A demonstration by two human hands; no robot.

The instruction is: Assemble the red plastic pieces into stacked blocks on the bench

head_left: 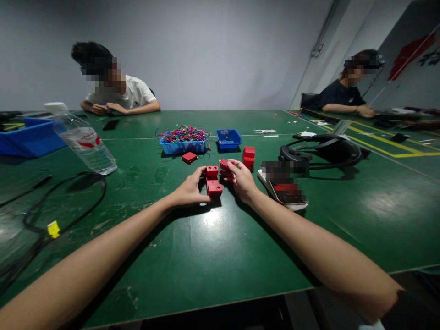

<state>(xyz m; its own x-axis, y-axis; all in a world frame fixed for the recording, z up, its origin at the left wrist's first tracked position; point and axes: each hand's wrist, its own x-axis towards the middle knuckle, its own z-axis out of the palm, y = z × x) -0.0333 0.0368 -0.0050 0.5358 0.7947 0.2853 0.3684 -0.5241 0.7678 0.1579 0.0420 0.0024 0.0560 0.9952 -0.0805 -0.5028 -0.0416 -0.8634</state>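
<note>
In the head view my left hand [189,188] grips a red stepped block [213,187] from its left side, thumb near me and fingers at the far side. Small dark round holes show on the block's steps. Just to its right, my right hand [242,181] pinches a small red piece [224,164] between thumb and fingers; its full shape is partly hidden. Behind my right hand stands another red stepped block [249,157]. A flat red square piece [189,157] lies beyond my left hand.
Farther back sit a blue tray heaped with coloured wires [184,140] and a small blue tray [228,139]. A phone [285,190] and black headset [321,153] are at right; a tilted water bottle [85,142] and black cable [103,192] at left. Two people sit across the table.
</note>
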